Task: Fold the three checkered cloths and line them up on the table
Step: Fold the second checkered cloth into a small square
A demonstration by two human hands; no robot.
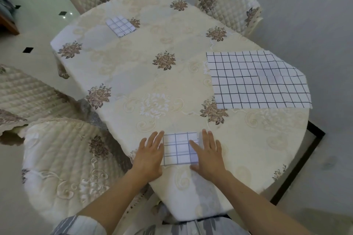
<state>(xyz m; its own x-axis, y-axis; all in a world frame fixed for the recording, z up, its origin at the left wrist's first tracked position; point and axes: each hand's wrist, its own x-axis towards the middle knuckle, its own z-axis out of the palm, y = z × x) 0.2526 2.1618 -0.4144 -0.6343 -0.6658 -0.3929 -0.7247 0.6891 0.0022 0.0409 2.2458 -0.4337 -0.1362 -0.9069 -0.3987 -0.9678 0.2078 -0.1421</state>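
Pressing the near cloth (180, 149) flat appears to be the step in hand. The left hand (150, 156) lies palm down with fingers straight and spread, fingertips at the cloth's left edge. The right hand (207, 156) lies the same way and overlaps the cloth's right edge. Neither hand pinches anything. The near cloth is folded to a small square and sits on the worktop (133, 74), close to the edge nearest the person.

The far cloth (120, 25), also folded small, lies well beyond the near cloth and to its left. The big cloth (257, 80) lies beyond the near cloth and to its right. It is spread wide, with one overlap line across it. Its right side reaches the worktop rim; whether it overhangs cannot be told.

Probable faults from this state:

- Spring-back. If the hands lift before the creases set, the upper layers of the near cloth may open.
- Layer shear. Sliding the near cloth under flat palms may shift the top layers over the bottom ones and skew the square.
- Cover drag. The worktop cover looks like loose fabric, so a sideways push may wrinkle it under the near cloth.
- Drop. A pull toward the person may take the near cloth over the edge.
- Slip at the rim. Tugging one corner of the big cloth may send it off the worktop.
- Crooked line. The far cloth sits turned relative to the near cloth, so the row will not read straight unless it is squared.
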